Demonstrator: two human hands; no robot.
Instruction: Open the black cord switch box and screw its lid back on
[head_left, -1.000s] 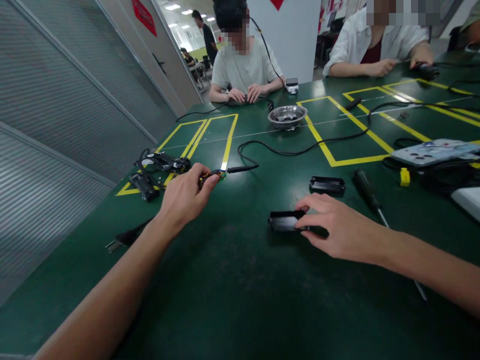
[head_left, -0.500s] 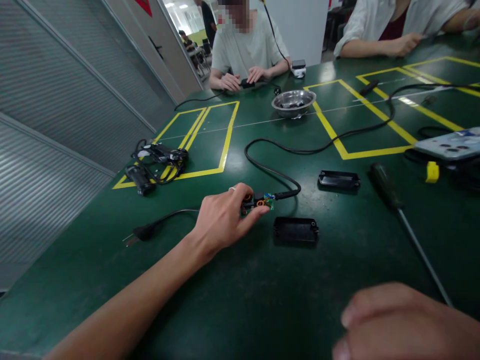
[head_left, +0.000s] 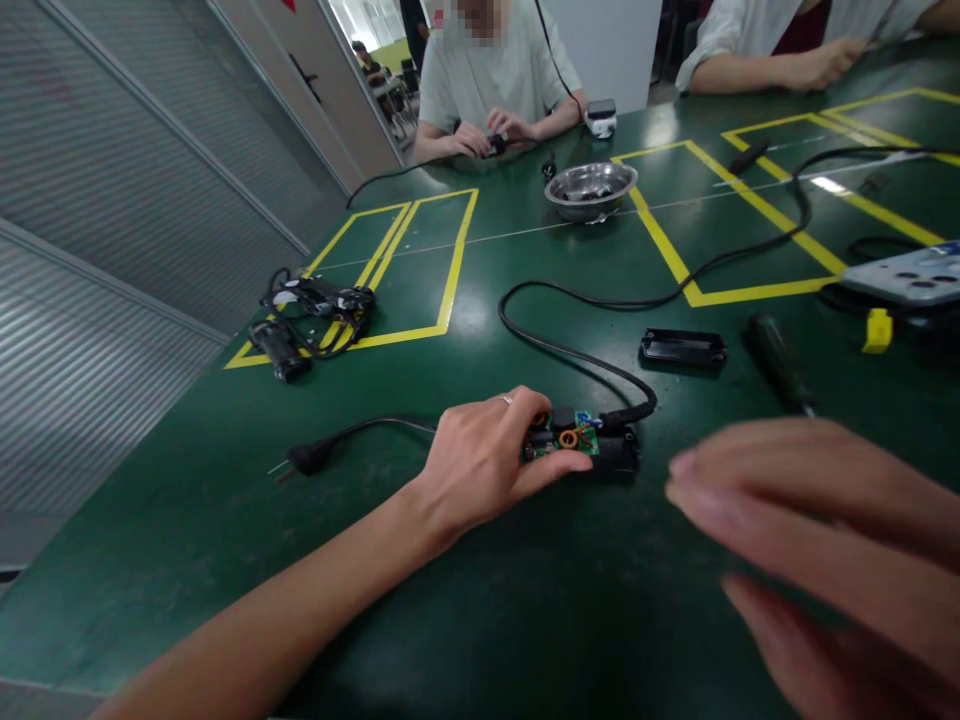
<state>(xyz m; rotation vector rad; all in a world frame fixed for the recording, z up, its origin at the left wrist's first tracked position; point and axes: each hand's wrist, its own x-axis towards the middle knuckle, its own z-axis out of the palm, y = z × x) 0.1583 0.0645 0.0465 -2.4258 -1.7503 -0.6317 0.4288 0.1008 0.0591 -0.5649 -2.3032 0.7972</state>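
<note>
Steel bowl holds small dark parts; left hand pinches green circuit board over oblong black plastic shell, seating unclear; right hand blurred, thumb parted from fingertips, gap unfilled.

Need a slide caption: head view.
Left hand holds a circuit board over a black case half; right hand hovers nearby.
</note>
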